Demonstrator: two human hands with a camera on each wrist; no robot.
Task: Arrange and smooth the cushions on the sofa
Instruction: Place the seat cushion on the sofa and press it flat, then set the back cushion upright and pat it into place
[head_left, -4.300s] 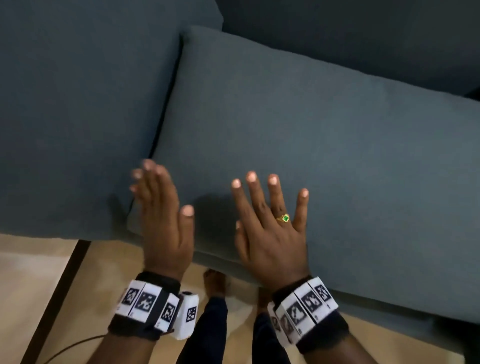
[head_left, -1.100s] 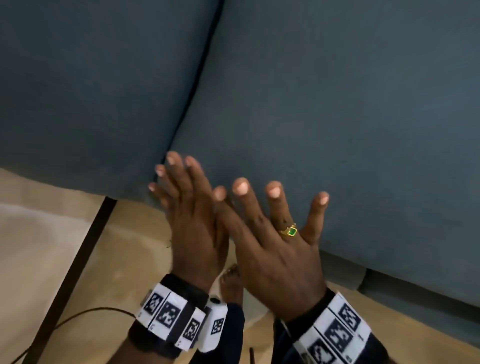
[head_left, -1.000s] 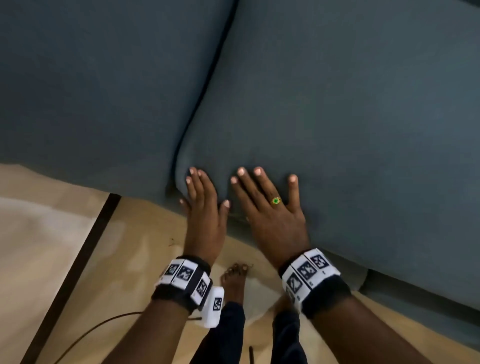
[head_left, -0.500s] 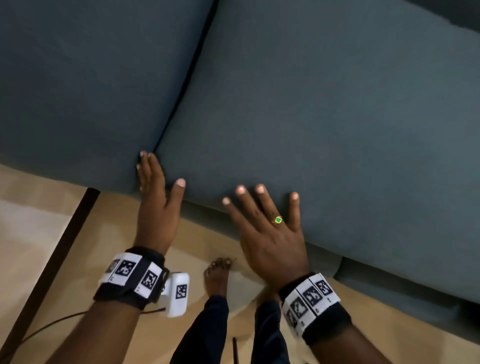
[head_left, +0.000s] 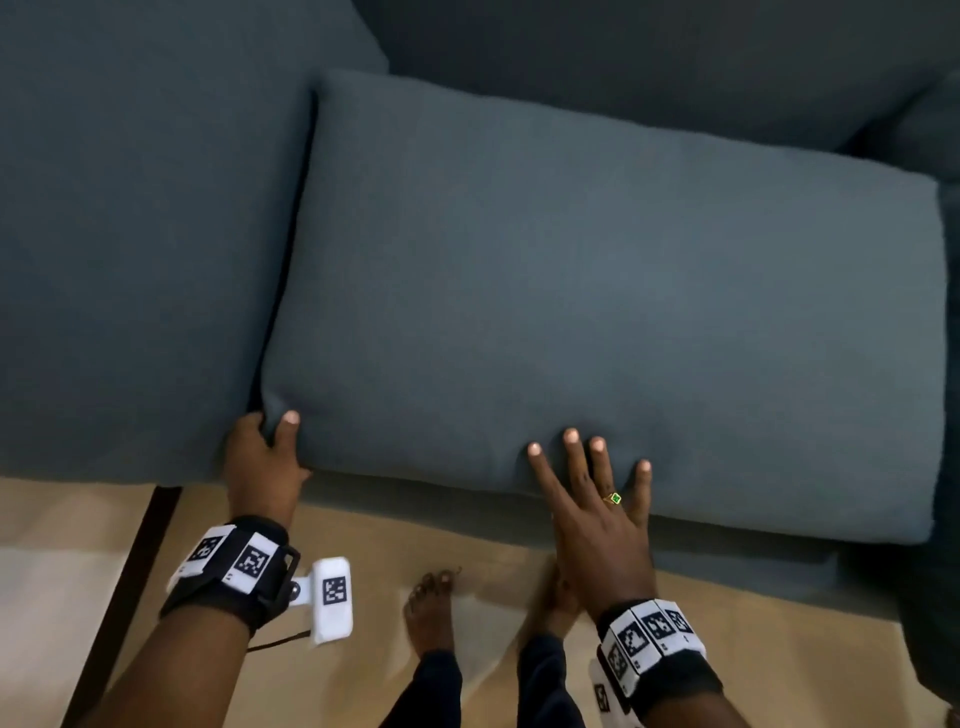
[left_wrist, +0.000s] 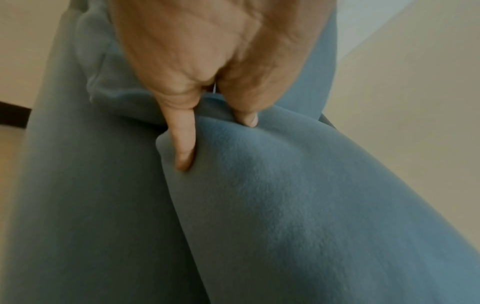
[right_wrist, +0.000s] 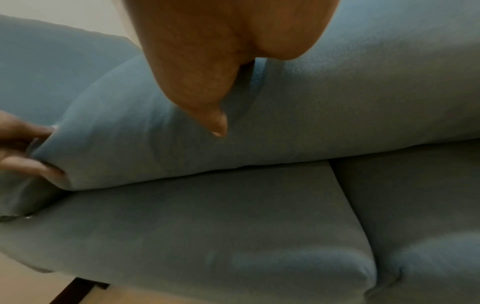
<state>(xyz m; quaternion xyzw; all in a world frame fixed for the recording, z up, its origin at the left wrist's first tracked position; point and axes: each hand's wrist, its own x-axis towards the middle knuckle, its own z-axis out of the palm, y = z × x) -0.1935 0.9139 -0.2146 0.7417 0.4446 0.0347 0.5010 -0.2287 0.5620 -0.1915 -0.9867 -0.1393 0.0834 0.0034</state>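
Note:
A large blue-grey cushion (head_left: 597, 312) lies on the sofa seat, seen from above in the head view. My left hand (head_left: 262, 452) pinches the cushion's (left_wrist: 285, 195) near left corner, thumb on top and fingers tucked into the gap beside the armrest. In the left wrist view a finger (left_wrist: 183, 139) digs into a fold of the fabric. My right hand (head_left: 597, 499), wearing a green-stoned ring, lies flat with spread fingers on the cushion's (right_wrist: 311, 113) front edge. Its thumb (right_wrist: 207, 107) presses the fabric in the right wrist view.
The wide sofa armrest (head_left: 130, 234) borders the cushion on the left, the backrest (head_left: 649, 67) behind. Seat cushions (right_wrist: 207, 226) lie under the loose one. Another cushion (head_left: 924, 130) shows at the far right. Below are a tan floor (head_left: 493, 551), a dark sofa leg (head_left: 135, 571) and my bare feet (head_left: 428, 608).
My left hand went from lying flat at the cushion's corner to gripping that corner. The right hand slid right along the front edge, staying flat. The view pulled back, showing the whole cushion.

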